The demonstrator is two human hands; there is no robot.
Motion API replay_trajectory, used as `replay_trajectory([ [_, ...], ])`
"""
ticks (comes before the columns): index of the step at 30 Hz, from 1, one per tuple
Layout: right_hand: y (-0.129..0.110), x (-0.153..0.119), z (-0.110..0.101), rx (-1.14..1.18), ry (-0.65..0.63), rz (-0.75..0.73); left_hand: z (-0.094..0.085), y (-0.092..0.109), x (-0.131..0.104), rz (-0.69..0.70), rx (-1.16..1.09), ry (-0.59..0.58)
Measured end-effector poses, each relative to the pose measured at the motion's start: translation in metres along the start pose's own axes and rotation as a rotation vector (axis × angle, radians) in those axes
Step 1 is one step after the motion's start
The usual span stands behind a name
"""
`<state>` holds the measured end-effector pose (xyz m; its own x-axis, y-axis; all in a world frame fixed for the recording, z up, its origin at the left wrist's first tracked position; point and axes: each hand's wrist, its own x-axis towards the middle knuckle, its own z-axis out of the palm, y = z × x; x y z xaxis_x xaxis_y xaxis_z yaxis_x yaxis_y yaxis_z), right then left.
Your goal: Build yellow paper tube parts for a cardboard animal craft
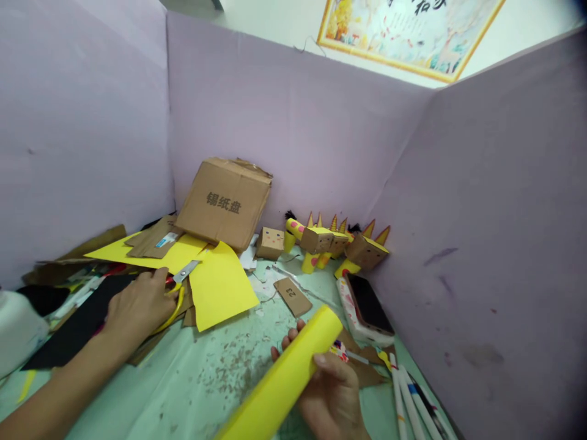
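A long yellow paper tube [293, 366] lies across my right hand [332, 391], with the thumb on one side and the fingers curled behind it. Its near end runs out of the bottom of the view. At the left, my left hand [137, 302] has its fingers bent around the handle of a pair of scissors [186, 272], whose blades point up and right. The fingertips are partly hidden. Beneath and beside the scissors are yellow paper sheets [222, 287] and a black sheet [87, 321].
A brown cardboard box [224, 205] leans against the back panel. Beside it stand a small cardboard cube [270, 242] and several yellow paper animals [321, 241] with cardboard heads. A phone [369, 302] rests on a white pack. Markers [415, 397] lie front right; a cardboard piece [292, 296] lies mid-table.
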<state>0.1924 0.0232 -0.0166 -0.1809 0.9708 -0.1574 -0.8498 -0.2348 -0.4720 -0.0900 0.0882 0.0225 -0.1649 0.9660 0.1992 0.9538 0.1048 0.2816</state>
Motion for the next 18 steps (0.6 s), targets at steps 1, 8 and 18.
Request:
replay_trajectory([
  [1,-0.001,0.0,-0.001,-0.01,-0.016,-0.01,-0.004,0.003,-0.003,0.007,0.049,0.093],
  [8,-0.006,-0.002,0.01,-0.032,-0.058,-0.056,-0.003,0.063,-0.055,0.314,-0.734,-0.462],
  [18,0.024,-0.003,0.005,-0.501,0.057,-0.24,0.03,0.099,-0.109,0.253,-0.885,-0.61],
])
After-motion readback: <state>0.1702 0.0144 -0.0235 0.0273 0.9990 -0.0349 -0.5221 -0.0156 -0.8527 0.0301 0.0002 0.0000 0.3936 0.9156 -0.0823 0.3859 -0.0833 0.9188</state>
